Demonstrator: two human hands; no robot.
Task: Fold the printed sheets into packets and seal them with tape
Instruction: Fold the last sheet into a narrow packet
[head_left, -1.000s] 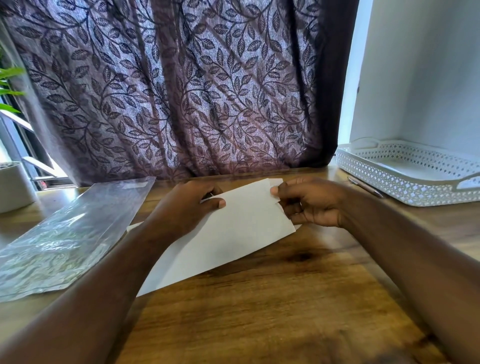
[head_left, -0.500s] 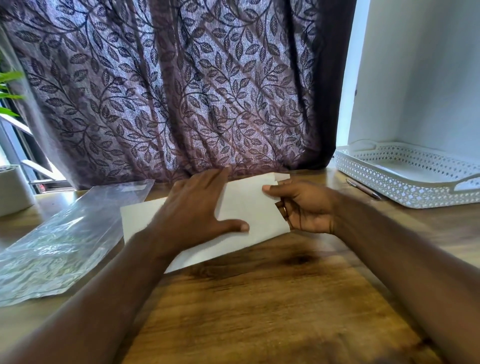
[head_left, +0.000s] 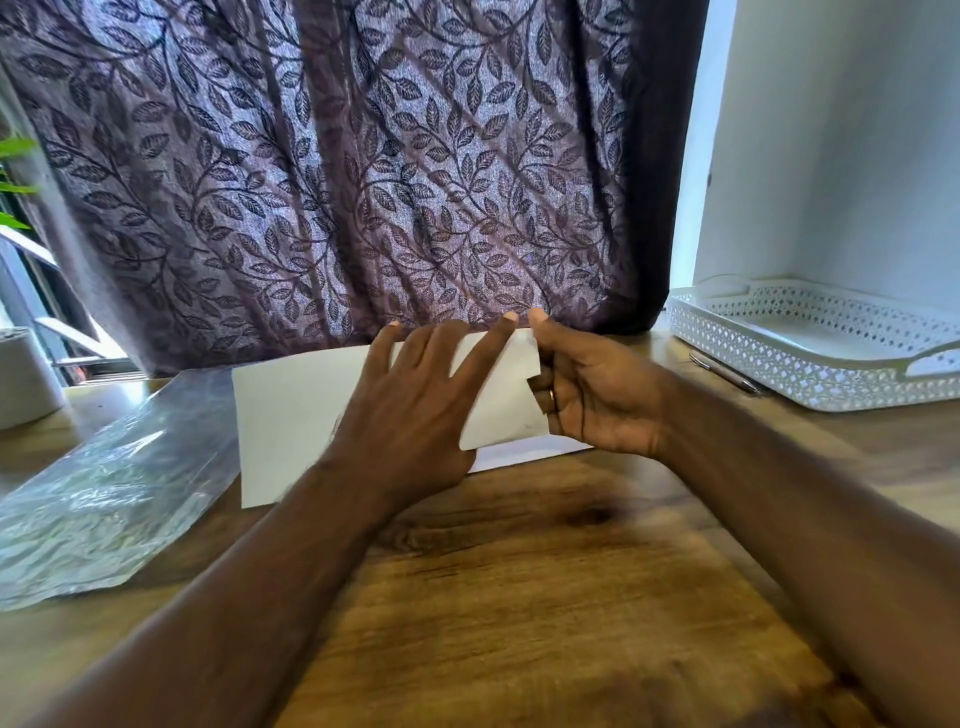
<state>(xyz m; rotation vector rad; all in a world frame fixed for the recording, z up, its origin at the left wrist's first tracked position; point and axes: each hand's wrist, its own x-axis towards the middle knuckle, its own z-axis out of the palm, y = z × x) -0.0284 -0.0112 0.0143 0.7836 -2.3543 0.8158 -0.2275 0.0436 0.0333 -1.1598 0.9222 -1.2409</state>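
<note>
1. Left hand (head_left: 410, 410) lies flat on the folded sheet (head_left: 291, 415), fingers straight and spread, pressing it down. The right hand (head_left: 597, 395) grips the sheet's right end, fingers curled at the edge and thumb raised by the far corner.
2. A leaf-patterned curtain (head_left: 363, 182) hangs behind, touching the far edge of the surface.
3. The wooden surface (head_left: 519, 597) carries everything.
4. A clear plastic bag (head_left: 104, 493) lies at the left, its far end under the sheet's left edge.
5. A white perforated tray (head_left: 810, 374) sits at the right, well apart from the sheet.
6. The white sheet lies near the middle of the surface, under both hands.
7. A pen (head_left: 724, 373) lies just beside the tray.
</note>
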